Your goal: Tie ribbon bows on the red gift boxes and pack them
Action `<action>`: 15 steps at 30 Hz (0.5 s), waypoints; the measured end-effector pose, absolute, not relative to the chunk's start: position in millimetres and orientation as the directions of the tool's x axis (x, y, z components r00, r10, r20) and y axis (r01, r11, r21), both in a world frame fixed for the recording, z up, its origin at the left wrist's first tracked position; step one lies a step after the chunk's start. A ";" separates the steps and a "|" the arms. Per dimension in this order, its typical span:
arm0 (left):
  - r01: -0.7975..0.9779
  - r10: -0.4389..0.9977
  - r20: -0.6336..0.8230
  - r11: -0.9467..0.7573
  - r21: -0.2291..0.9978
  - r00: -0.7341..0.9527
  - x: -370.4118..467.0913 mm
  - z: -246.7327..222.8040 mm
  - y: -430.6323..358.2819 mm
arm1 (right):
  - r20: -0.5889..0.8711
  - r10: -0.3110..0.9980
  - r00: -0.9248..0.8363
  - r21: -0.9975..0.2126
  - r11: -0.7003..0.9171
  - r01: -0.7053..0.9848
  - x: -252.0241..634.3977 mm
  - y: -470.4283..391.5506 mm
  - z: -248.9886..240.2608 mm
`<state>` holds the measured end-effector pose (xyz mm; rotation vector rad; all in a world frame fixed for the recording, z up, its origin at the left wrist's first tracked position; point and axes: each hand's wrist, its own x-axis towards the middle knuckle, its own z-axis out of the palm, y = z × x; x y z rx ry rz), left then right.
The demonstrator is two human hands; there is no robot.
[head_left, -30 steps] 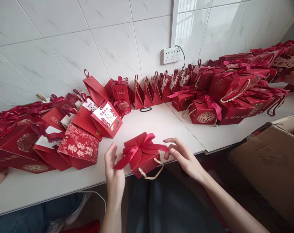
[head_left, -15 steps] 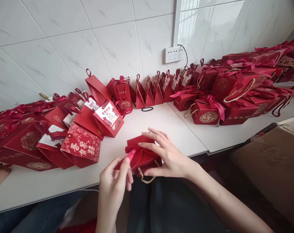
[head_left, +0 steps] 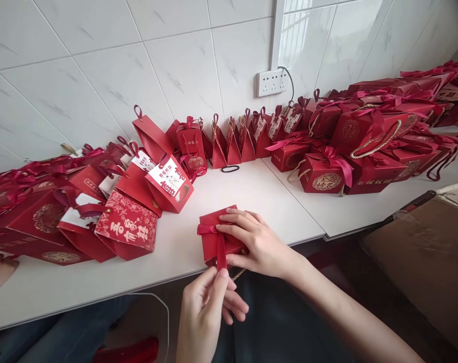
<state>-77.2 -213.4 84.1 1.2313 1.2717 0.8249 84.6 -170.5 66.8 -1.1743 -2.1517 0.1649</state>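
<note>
A small red gift box [head_left: 209, 248] sits at the table's front edge, partly hidden under my right hand [head_left: 258, 243]. That hand grips it from the right, fingers across the lid near the ribbon knot and thumb at the front side. Between the thumb and finger of my left hand [head_left: 208, 302] is pinched the end of a red ribbon [head_left: 221, 250], pulled taut from the knot toward me. A second bit of ribbon sticks out to the left of the knot. Part of a gold cord handle [head_left: 239, 275] shows below my right thumb.
Red boxes with tags [head_left: 126, 224] crowd the left of the white table [head_left: 236, 184]; more ribboned boxes [head_left: 368, 128] are piled right. Triangular boxes [head_left: 233, 146] line the wall. Another person's hand [head_left: 0, 272] is at far left. A cardboard box [head_left: 421, 262] stands at right.
My left hand has drawn the ribbon end from the box's left side round to its front, toward me. The box has turned slightly under my right hand, which stays on it.
</note>
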 end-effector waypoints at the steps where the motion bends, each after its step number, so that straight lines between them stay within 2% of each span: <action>1: 0.183 0.962 -0.231 0.204 0.962 0.144 -75.6 85.1 -216.2 | 0.494 0.787 -0.369 -0.407 0.585 0.702 84.6 -170.6 66.9; 4: 0.225 0.972 -0.209 0.180 0.958 0.112 -70.2 88.4 -224.3 | 0.495 0.787 -0.368 -0.402 0.583 0.706 84.1 -170.4 66.5; 8: 0.294 0.965 -0.213 0.161 0.942 0.152 -69.2 90.3 -229.3 | 0.482 0.792 -0.374 -0.397 0.578 0.713 83.5 -169.9 66.8; 11: 0.451 0.968 -0.183 0.088 0.888 0.172 -82.6 94.6 -223.1 | 0.469 0.788 -0.400 -0.401 0.593 0.698 88.5 -172.6 70.8; 13: 0.583 0.987 -0.127 0.046 0.811 0.098 -99.4 99.9 -211.2 | 0.500 0.772 -0.392 -0.451 0.619 0.643 96.0 -176.0 75.7; 15: 0.658 1.000 -0.015 0.023 0.752 -0.018 -117.8 105.7 -192.3 | 0.562 0.775 -0.289 -0.550 0.611 0.569 105.1 -178.4 81.0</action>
